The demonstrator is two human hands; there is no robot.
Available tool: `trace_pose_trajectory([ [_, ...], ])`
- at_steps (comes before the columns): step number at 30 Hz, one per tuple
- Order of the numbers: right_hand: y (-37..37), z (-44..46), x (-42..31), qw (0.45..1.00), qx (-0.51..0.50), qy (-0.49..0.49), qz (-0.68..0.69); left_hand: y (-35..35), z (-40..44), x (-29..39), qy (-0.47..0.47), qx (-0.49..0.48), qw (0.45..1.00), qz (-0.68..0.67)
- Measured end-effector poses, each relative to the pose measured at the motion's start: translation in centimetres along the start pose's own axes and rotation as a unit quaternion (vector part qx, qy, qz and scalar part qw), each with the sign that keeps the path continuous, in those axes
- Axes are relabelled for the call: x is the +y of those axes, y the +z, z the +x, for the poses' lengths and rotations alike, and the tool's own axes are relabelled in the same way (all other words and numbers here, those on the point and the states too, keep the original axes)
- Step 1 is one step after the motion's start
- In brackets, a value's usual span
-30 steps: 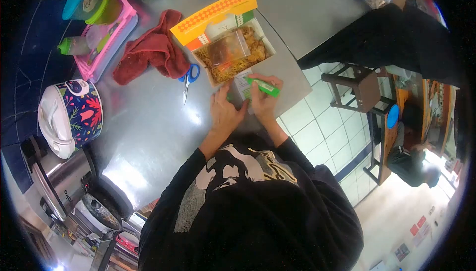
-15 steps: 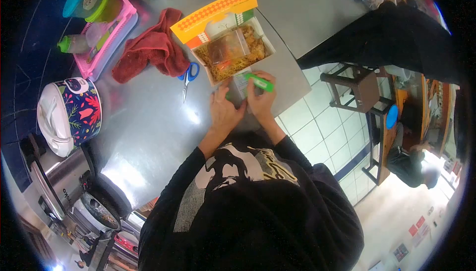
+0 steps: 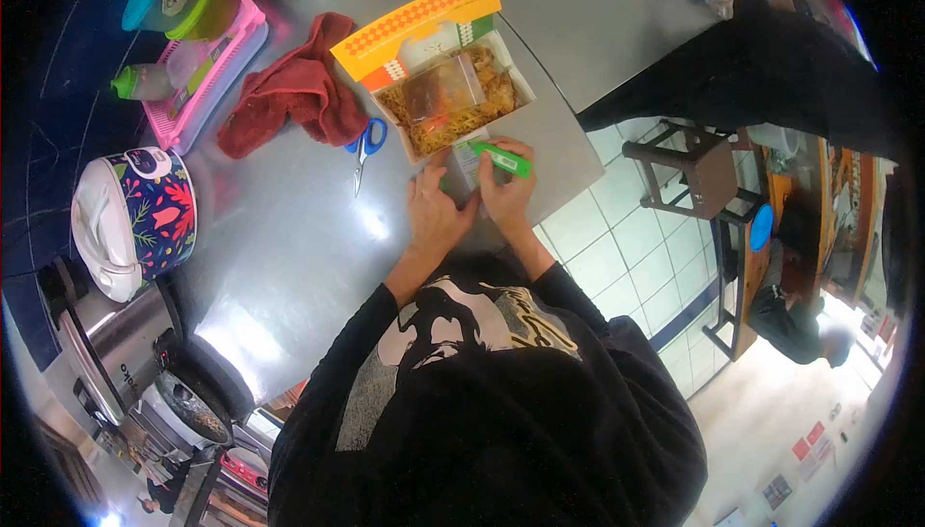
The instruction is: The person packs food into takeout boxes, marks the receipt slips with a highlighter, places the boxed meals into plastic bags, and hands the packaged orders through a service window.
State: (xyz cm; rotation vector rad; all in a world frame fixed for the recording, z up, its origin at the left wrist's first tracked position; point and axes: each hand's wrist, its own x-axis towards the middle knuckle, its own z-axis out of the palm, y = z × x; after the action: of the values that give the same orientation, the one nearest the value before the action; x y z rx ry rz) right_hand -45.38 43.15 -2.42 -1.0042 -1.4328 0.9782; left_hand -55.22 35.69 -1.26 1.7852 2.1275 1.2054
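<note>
A green highlighter-like marker (image 3: pixel 506 158) is gripped in my right hand (image 3: pixel 506 199), its tip end over a white printed slip (image 3: pixel 466 163) at the box's front side. My left hand (image 3: pixel 436 217) is beside it, fingers bent close to the box, with a small green piece (image 3: pixel 443 183), perhaps a cap, partly hidden by its fingers. Just beyond both hands stands a takeaway box with its orange lid flap (image 3: pixel 414 31) raised. Inside lie noodles (image 3: pixel 467 127), a brown piece of food (image 3: pixel 496 84) and a clear plastic sachet (image 3: pixel 443 93) with reddish contents.
Left of the box are blue-handled scissors (image 3: pixel 366 146) and a crumpled red cloth (image 3: pixel 299 93). Farther left stand a pink basket (image 3: pixel 164 122) and a floral container (image 3: pixel 159 214) on the steel table (image 3: pixel 279 238). Another person's black sleeve (image 3: pixel 742 74) reaches in at right, above a brown stool (image 3: pixel 708 175).
The marker in my right hand has tilted slightly. My left hand and the box have stayed in place.
</note>
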Motion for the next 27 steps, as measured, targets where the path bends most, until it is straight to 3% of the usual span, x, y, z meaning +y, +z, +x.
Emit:
trace_pose_trajectory([
  [5,0.0,-0.2,0.1,0.996,0.035,0.028,0.078,-0.4,0.3,0.6,-0.014,-0.021,1.000,0.011],
  [7,-0.2,-0.2,-0.2,0.999,-0.044,-0.016,0.012,-0.5,0.2,0.6,-0.037,-0.041,0.998,0.013],
  [11,-0.2,-0.2,0.3,0.998,-0.063,-0.028,0.006,-0.4,0.2,0.4,-0.033,-0.041,0.999,0.011],
  [14,-0.3,0.1,0.3,0.998,-0.013,-0.054,-0.034,-0.2,0.0,0.4,-0.040,-0.027,0.999,0.004],
  [16,-0.2,0.2,-0.3,0.996,0.076,0.034,0.039,-0.3,0.1,0.5,-0.047,-0.040,0.998,0.026],
  [20,-0.3,0.6,-1.1,0.997,0.066,0.030,0.025,-0.5,0.4,0.7,-0.034,-0.028,0.999,0.032],
  [22,-0.7,0.9,-0.7,0.998,0.031,-0.033,-0.049,-1.4,1.1,1.5,-0.054,-0.105,0.991,0.057],
  [27,-0.6,0.6,-0.3,0.999,0.031,-0.019,-0.033,-0.9,0.6,0.9,-0.010,-0.049,0.998,0.050],
])
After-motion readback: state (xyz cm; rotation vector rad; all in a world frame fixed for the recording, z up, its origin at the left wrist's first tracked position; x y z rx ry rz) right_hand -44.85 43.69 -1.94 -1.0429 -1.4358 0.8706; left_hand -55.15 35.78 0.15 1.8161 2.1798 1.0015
